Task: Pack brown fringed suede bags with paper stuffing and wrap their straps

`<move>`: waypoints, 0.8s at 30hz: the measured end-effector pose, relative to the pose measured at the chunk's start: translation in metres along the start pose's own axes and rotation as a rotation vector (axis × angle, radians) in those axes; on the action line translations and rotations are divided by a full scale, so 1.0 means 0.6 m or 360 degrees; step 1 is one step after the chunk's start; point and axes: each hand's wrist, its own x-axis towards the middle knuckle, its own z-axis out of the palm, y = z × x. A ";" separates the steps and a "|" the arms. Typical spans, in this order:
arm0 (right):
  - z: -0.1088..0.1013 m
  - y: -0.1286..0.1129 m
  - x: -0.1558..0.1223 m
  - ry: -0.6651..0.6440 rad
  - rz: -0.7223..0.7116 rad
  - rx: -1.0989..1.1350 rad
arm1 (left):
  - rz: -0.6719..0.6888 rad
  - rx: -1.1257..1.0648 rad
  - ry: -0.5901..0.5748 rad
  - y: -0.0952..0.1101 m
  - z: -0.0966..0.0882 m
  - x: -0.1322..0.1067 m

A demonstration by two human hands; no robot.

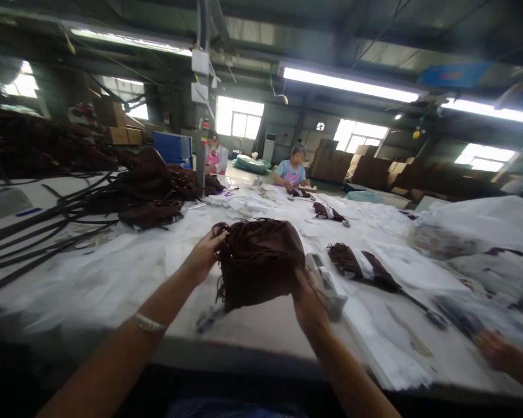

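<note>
Left hand (pixel 210 251) and right hand (pixel 308 297) grasp a brown bag (pixel 261 270) by opposite ends over the counter (pixel 253 332); its long axis runs left to right, fringe dangling at left.

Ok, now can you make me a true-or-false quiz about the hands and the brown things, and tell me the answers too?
1. The left hand grips the brown fringed item. True.
2. The right hand is away from that item. False: it is at the item's right edge.
3. The bracelet is bright red. False: it looks pale and silvery.
4. Another person's hand shows near the right edge of the picture. True.
5. The big brown pile is on the right side of the picture. False: it is on the left.
</note>
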 end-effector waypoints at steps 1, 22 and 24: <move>-0.002 0.004 -0.028 -0.0012 0.0069 0.0033 | 0.0016 0.0090 -0.0074 0.004 0.010 0.027; -0.095 0.155 -0.094 -0.0018 0.0464 -0.0313 | -0.0575 0.0406 0.0302 -0.219 -0.058 -0.204; -0.084 0.163 -0.074 -0.0047 0.0402 -0.0346 | -0.0464 0.0317 0.0282 -0.230 -0.018 -0.215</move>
